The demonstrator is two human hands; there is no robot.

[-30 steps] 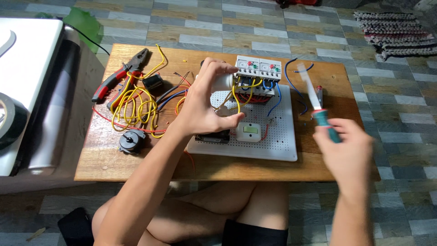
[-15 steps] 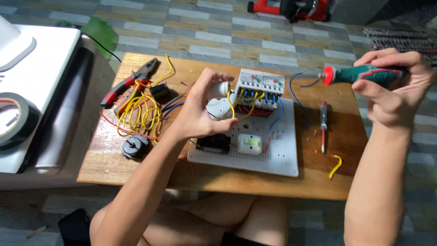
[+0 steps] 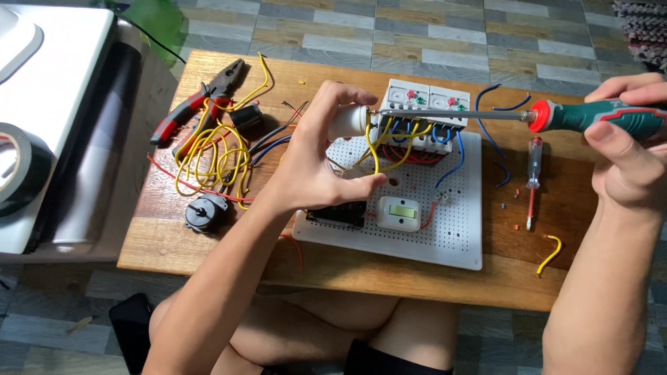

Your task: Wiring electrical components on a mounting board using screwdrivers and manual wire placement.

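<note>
Left hand cupping white fitting, right hand levelling screwdriver

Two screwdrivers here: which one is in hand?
The green-handled screwdriver, held level in the right hand. The small clear-handled one lies untouched on the table.

Head view, steeply down over the low wooden table.
Close above the perforated white board at centre; tiled floor beyond the far edge.
</note>
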